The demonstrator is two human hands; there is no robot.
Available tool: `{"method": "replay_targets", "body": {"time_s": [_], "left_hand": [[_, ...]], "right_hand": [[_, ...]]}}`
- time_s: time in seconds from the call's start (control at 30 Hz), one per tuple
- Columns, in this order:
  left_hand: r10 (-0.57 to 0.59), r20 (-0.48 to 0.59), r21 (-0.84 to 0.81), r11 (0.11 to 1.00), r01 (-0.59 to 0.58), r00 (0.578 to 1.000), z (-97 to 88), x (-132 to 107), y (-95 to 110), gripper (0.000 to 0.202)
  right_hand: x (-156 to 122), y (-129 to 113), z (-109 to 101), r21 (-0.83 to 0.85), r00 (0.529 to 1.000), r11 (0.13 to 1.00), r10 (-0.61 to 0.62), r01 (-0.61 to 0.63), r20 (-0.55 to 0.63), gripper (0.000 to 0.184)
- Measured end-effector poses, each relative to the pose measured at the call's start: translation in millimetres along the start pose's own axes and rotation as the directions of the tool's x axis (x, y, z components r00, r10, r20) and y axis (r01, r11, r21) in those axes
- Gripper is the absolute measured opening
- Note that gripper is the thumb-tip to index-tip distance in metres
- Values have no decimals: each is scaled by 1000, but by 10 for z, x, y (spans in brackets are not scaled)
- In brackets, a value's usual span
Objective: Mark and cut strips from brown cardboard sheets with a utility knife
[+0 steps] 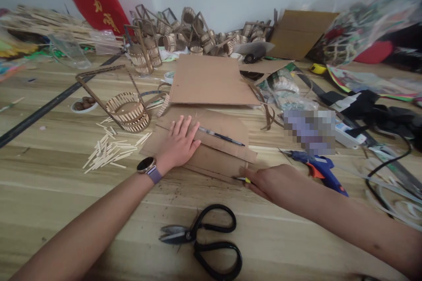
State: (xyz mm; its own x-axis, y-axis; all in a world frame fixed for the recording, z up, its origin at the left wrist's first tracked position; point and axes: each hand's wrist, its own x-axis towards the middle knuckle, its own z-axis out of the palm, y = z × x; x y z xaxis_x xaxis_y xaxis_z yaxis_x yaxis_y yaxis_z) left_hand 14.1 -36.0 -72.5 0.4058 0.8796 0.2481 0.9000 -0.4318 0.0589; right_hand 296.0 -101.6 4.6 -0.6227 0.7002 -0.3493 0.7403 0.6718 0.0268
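Observation:
My left hand (180, 145), with a watch on its wrist, lies flat with fingers spread on a piece of cardboard (214, 162). Beside its fingertips, a black pen (224, 136) rests on the cardboard. My right hand (267, 180) is closed around a utility knife (246, 180); only a yellow bit and the blade show, at the cardboard's near right edge. Most of the knife is hidden by the fingers. Black-handled scissors (201, 232) lie on the table in front of me. A larger cardboard sheet (207, 79) sits just beyond the piece under my left hand.
A small stick basket (128, 112) and loose short sticks (107, 151) are on the left, near a bowl of brown nuts (85, 104). A blue glue gun (319, 169) and a power strip (349, 135) lie right. Several finished baskets (198, 35) line the wall.

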Motion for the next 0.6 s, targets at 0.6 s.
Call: {"method": "replay_targets", "body": {"time_s": [0.6], "left_hand": [[5,25,-23,1000,-4,1000,-10,-3,-29,60]], "right_hand": [[-204,84,132,-81,990,990,120,-114,77,15]]}}
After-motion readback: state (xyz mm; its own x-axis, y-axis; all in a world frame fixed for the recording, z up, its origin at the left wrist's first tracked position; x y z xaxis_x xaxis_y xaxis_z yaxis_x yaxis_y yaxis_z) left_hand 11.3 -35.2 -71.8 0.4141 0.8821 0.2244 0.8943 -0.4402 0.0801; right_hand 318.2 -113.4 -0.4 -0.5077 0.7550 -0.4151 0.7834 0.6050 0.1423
